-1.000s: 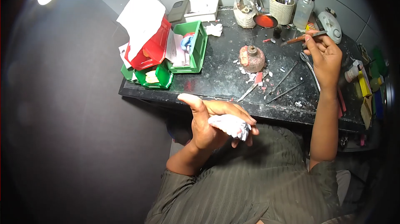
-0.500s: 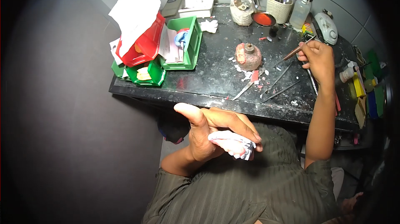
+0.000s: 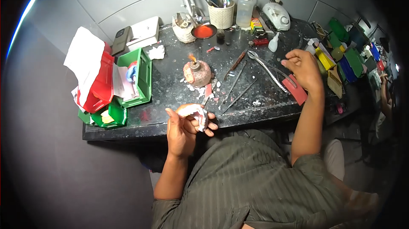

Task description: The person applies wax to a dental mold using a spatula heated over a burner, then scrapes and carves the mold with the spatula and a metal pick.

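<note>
My left hand point(image 3: 181, 133) is closed around a white dental cast point(image 3: 199, 116) with pink on it, its arch turned upward at the table's front edge. My right hand point(image 3: 303, 69) hovers over the right side of the table, fingers loosely bent and apart, nothing seen in them. Closest to it are metal pliers point(image 3: 268, 70) and a pink wax sheet point(image 3: 295, 90). A brown-handled carving tool point(image 3: 235, 65) lies on the tabletop near two thin dark tools, one a metal instrument point(image 3: 239, 97). Behind the cast, a spirit burner point(image 3: 197, 74) shows a small orange flame.
Green and red bins point(image 3: 142, 80) with papers stand at the left. Along the back are a phone point(image 3: 122, 39), a white tray point(image 3: 144, 32), a dish of red wax point(image 3: 204, 31), a woven cup point(image 3: 221, 16) and a clear bottle point(image 3: 245, 11). Scraps litter the black table point(image 3: 170, 80).
The view has shifted right. My right hand has let go of the brown-handled tool, now on the table. My left hand has turned the cast and brought it nearer the table. A burner flame now shows.
</note>
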Available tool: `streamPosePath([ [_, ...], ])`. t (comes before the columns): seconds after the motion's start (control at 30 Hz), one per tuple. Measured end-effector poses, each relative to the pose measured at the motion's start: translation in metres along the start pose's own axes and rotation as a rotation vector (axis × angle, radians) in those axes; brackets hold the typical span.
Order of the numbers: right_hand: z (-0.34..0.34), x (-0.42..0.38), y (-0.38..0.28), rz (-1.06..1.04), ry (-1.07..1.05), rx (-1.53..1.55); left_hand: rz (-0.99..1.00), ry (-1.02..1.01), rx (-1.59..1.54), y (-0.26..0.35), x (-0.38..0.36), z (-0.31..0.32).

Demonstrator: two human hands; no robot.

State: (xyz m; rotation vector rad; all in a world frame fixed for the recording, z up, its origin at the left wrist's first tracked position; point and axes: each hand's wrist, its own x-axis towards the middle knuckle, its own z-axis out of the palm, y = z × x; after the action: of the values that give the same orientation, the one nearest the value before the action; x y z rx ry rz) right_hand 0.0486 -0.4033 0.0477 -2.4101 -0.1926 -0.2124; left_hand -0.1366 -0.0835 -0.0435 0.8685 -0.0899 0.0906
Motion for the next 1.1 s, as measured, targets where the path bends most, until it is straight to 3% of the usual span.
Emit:
streamPosePath([
  [0.07, -0.003, -0.013, 0.0, -0.009, -0.014, -0.027, 0.049, 0.001, 0.095, 0.003, -0.001, 0.004],
  [0.13, 0.005, -0.023, 0.001, -0.132, -0.088, 0.19, 0.044, -0.02, 0.071, 0.006, -0.002, 0.008],
  [0.2, 0.012, -0.036, -0.017, -0.198, -0.244, 0.203, 0.036, -0.047, 0.046, 0.008, -0.003, 0.011],
  [0.27, 0.022, -0.037, -0.018, -0.59, -0.272, 0.03, 0.021, -0.085, -0.011, 0.01, -0.003, 0.015],
  [0.73, 0.033, -0.067, -0.04, -0.756, -0.495, -0.181, 0.167, 0.013, -0.139, 0.036, -0.013, -0.001],
  [0.83, 0.034, -0.074, -0.048, -0.885, -0.549, -0.019, 0.174, -0.002, -0.178, 0.035, -0.013, -0.003],
  [0.93, 0.061, -0.085, -0.064, -0.875, -0.62, 0.216, 0.18, -0.079, -0.16, 0.033, -0.011, -0.004],
  [1.0, 0.084, -0.092, -0.079, -0.967, -0.576, 0.249, 0.172, -0.042, -0.082, 0.032, -0.013, 0.004],
  [1.1, 0.112, -0.093, -0.097, -1.104, -0.38, 0.004, 0.187, -0.105, 0.005, 0.034, -0.019, 0.011],
])
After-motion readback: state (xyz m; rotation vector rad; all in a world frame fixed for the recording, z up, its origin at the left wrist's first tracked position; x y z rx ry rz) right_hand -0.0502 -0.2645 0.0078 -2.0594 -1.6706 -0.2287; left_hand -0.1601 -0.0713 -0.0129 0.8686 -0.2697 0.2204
